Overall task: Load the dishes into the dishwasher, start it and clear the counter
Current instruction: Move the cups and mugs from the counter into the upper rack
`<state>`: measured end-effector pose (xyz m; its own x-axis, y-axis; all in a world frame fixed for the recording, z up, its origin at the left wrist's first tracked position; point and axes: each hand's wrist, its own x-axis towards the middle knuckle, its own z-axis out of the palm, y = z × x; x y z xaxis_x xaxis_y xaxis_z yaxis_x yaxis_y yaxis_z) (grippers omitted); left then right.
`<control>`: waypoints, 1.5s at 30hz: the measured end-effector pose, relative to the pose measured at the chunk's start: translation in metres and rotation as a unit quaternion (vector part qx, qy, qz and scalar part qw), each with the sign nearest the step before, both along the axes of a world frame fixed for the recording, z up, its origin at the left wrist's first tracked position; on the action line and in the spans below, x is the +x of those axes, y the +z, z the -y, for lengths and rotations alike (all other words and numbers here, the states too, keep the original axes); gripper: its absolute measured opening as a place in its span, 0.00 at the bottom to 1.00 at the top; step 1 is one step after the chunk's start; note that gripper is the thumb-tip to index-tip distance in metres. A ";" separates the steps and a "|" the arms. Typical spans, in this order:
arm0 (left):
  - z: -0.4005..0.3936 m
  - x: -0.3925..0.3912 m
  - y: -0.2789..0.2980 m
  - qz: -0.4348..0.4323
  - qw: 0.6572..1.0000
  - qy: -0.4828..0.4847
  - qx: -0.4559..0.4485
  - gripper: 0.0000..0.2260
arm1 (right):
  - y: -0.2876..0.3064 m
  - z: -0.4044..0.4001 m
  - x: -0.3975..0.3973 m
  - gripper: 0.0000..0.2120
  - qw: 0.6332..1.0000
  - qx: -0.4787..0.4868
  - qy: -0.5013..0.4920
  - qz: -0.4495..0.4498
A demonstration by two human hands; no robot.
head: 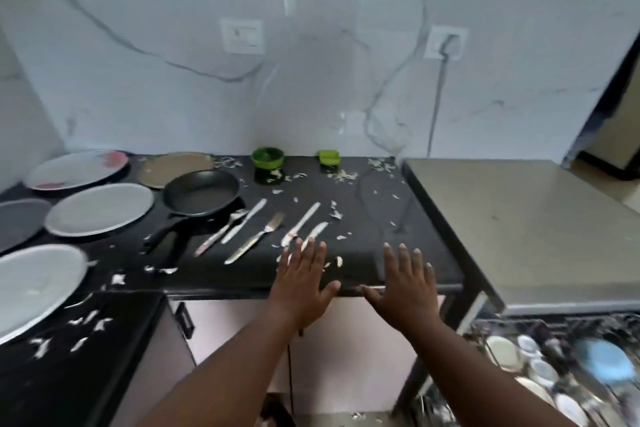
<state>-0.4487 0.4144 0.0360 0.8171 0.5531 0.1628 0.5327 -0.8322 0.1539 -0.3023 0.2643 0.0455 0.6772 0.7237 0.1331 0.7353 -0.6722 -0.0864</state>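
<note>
Cutlery [263,229] just beyond flat hands [353,282]

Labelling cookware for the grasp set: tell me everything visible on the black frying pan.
The black frying pan sits upright on the black counter, left of the cutlery row. It is round and shallow, dark with a non-stick look, glossy at the rim, and looks empty. Its black handle runs toward the front left, ending near white scraps. A brown plate lies just behind it and a grey plate to its left; contact with either is unclear. Neither hand touches it.
</note>
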 end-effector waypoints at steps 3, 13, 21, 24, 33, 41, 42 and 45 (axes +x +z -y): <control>-0.030 -0.017 0.008 0.016 0.999 0.036 -0.006 0.36 | 0.011 -0.042 -0.011 0.46 0.999 0.010 0.043 0.012; -0.122 0.027 0.008 0.004 0.989 0.144 -0.033 0.38 | 0.009 -0.164 0.058 0.46 0.994 0.041 0.090 -0.040; -0.189 0.120 0.020 0.012 0.965 0.255 -0.060 0.41 | 0.030 -0.238 0.182 0.46 0.987 0.009 0.155 -0.030; -0.208 0.142 0.024 0.037 0.955 0.284 -0.076 0.42 | 0.037 -0.262 0.216 0.45 0.986 -0.003 0.162 -0.036; -0.276 0.166 0.021 0.104 0.915 0.366 -0.134 0.52 | 0.019 -0.328 0.253 0.42 0.984 0.003 0.165 -0.073; -0.351 0.190 0.012 0.210 0.878 0.389 -0.186 0.58 | 0.009 -0.382 0.287 0.46 0.987 0.046 0.064 -0.139; -0.359 0.192 0.010 0.220 0.874 0.391 -0.186 0.58 | 0.008 -0.388 0.290 0.46 0.986 0.049 0.057 -0.147; -0.377 0.197 0.003 0.243 0.867 0.392 -0.189 0.59 | 0.003 -0.402 0.297 0.46 0.981 0.059 0.061 -0.172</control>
